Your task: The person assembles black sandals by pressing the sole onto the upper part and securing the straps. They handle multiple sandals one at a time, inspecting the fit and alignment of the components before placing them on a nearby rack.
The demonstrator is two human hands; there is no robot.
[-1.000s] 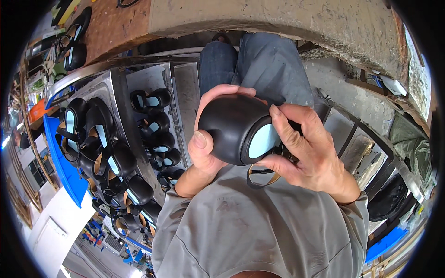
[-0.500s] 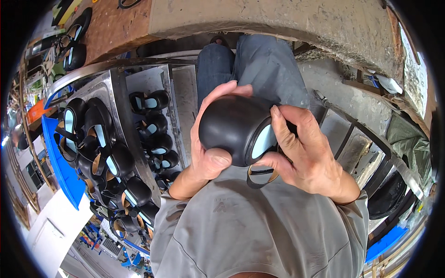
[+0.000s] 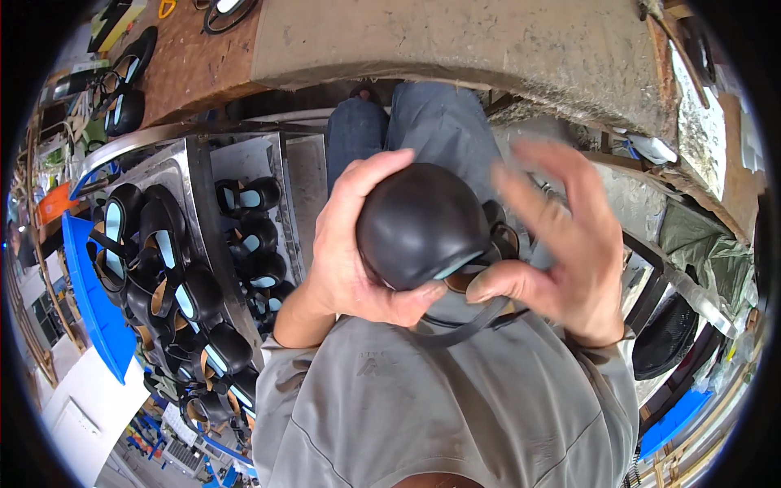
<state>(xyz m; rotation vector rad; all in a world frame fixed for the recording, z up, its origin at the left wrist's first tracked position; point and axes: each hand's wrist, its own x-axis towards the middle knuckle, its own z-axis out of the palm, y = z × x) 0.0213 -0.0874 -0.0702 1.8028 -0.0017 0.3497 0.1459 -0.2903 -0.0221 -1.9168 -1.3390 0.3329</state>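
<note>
A black shoe [image 3: 421,218] with a rounded, smooth toe is in front of my chest, its toe tilted up toward me. My left hand [image 3: 346,256] is closed round the side of the toe, with the thumb along the lower edge. Just a sliver of pale blue insole shows below the toe. A loose black strap [image 3: 464,332] hangs beneath the shoe. To the right of it, my right hand [image 3: 573,252] has its fingers spread and slightly blurred by motion. Its thumb tip is close to the shoe's opening; whether they touch is unclear.
A metal rack [image 3: 213,236] at my left carries several black strapped shoes [image 3: 198,290] with pale blue insoles. Beyond my knees runs a worn workbench [image 3: 455,49], with more shoes [image 3: 124,112] at its left. A metal frame [image 3: 687,293] stands at my right.
My right hand has let go of the shoe's edge and opened out to the right. The shoe has turned in my left hand, so less of the blue insole shows.
</note>
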